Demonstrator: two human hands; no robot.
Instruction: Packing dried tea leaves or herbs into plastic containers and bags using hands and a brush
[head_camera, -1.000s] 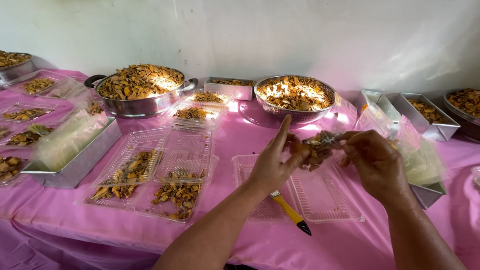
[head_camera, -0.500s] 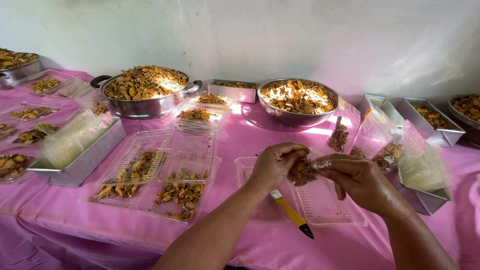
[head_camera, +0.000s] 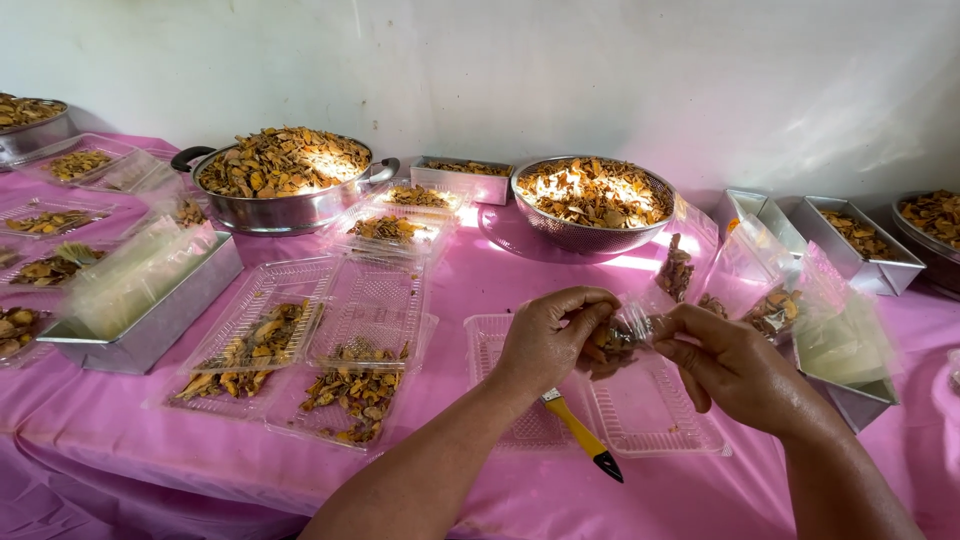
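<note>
A small clear bag (head_camera: 632, 328) of brown chips is held up over the pink table (head_camera: 500, 280), just in front of the person. It is gripped from both sides. The left hand (head_camera: 548, 340) is curled at the bag's left edge, fingers together and pinched on the plastic and the chips at its mouth. The right hand (head_camera: 728, 365) is closed on the bag's right side, thumb and fingers clamped on the film. The two hands are nearly touching, with the bag between them.

Directly beneath, an open clear tray (head_camera: 600, 400) is seen lying flat on the cloth, almost bare. A yellow-handled tool (head_camera: 582, 437) is laid across its near edge, dark tip pointing toward the person.

To the left, more open trays (head_camera: 300, 350) are spread out, partly filled with chips. Further left, a metal tin (head_camera: 150, 320) stuffed with clear bags is set on the table. At the back, a steel pot (head_camera: 285, 185) heaped with chips is seen, and a mesh bowl (head_camera: 592, 205) is placed right of it, also heaped. A small tin (head_camera: 462, 180) is tucked between them. On the right, a second tin (head_camera: 850, 385) of bags is parked beside the right hand, with filled bags (head_camera: 740, 290) propped just behind it.
</note>
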